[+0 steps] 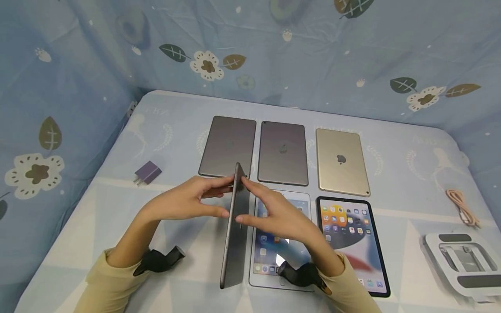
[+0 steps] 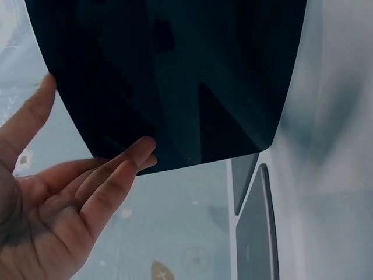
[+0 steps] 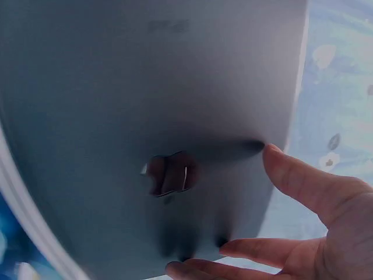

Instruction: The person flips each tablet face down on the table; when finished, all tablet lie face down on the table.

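Observation:
A grey tablet (image 1: 239,230) stands upright on edge between my two hands; whether it touches the table cannot be told. My left hand (image 1: 188,201) is on its dark screen (image 2: 192,76), with straight fingers against the glass near a corner and the thumb at the edge. On the opposite side, my right hand (image 1: 279,213) touches the grey back (image 3: 116,87), which carries an apple logo (image 3: 172,174); its thumb and fingers are extended. Beneath the right forearm lies a white tablet (image 1: 264,261) with its screen lit.
Two grey tablets (image 1: 231,145) (image 1: 283,152) and a gold tablet (image 1: 341,176) lie face down in a back row. A black-rimmed tablet (image 1: 368,256) shows a lit screen. A purple charger plug (image 1: 148,172) sits left; a coiled cable (image 1: 462,206) and white folding stand (image 1: 467,261) sit right.

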### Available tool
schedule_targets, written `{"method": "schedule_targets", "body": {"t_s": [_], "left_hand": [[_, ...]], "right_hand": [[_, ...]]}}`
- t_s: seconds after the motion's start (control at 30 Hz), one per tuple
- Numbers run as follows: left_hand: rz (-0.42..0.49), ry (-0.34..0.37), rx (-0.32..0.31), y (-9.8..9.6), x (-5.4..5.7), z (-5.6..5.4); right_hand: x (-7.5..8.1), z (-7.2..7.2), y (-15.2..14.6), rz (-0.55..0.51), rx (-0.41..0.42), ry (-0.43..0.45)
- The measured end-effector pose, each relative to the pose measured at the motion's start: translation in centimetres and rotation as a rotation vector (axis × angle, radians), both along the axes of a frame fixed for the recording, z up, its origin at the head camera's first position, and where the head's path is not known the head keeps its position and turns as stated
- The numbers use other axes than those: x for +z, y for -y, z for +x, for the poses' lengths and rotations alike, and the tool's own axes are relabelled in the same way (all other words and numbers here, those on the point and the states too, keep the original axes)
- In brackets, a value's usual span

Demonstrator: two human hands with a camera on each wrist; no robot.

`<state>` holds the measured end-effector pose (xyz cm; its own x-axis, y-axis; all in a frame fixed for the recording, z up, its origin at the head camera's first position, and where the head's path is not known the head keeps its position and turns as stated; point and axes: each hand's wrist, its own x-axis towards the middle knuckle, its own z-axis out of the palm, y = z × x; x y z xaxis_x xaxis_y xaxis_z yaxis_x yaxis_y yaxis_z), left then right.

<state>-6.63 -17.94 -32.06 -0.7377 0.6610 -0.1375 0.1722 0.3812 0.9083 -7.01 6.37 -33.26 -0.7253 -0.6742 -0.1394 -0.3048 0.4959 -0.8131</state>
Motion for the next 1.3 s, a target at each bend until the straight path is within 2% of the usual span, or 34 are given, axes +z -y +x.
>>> {"method": "schedule_targets", "body": {"t_s": [0.17,0.3,0.4,0.67,0.9,1.1,1.3], "left_hand": [[-0.018,-0.058,0.003,1.1,0.1,-0.1],[-0.010,-0.019,-0.007,2.3,0.3,-0.2],[-0.032,0.007,0.008,3.1,0.3,-0.4],[-0.223,0.044,0.044,4.0,0.1,-0.9],[-0.457,0.037,0.039,3.9,-0.8,-1.3],[-0.529,0.078,0.085,3.7,-1.5,-1.7],[-0.548,0.002,0.152,3.4,-2.6,-2.1]], "right_hand": [[-1.8,-0.8,0.5,0.074,0.011,-0.004],[-3.0,-1.1,0.8,0.157,0.000,0.000],[-3.4,-1.1,0.9,0.191,-0.008,-0.002],[-3.3,-1.0,1.0,0.264,-0.005,-0.032],[-3.8,-1.1,1.1,0.304,0.059,-0.059],[-4.2,-0.9,1.2,0.321,0.112,-0.075],[-4.6,-0.5,1.4,0.315,0.132,-0.119]]}}
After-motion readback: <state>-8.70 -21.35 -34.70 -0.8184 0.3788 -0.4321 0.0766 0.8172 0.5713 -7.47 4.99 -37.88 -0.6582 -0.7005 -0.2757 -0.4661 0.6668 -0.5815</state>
